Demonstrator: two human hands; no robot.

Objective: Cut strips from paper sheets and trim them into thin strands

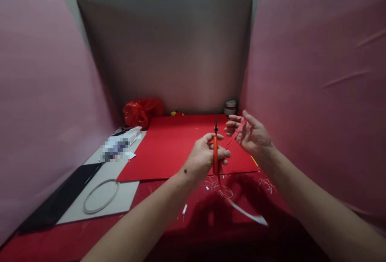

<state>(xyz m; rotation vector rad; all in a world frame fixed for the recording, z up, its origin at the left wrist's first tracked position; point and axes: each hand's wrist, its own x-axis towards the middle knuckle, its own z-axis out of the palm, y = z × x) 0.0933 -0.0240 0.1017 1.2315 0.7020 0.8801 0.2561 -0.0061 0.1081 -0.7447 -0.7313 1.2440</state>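
My left hand [208, 151] is closed around small scissors with orange handles [215, 155], their dark blades pointing up and away from me. The same hand also pinches a narrow red-and-white striped ribbon [235, 135], which runs up to my right hand [255, 133]. There, its upper end lies between the thumb and the half-curled fingers. Below my left hand, a strip hangs down, and a white tail [250, 213] trails over the red cloth. Both hands are above the near right part of a red ribbed mat [169, 145].
Loose threads [226, 191] and white scraps [185, 209] lie on the red cloth [150, 205]. At left are a pale board [126, 201], a wire loop [101, 196] and a black flat item [63, 195]. Behind stand a red plastic bag [141, 111] and a jar [230, 108]. Pink sheets flank both sides.
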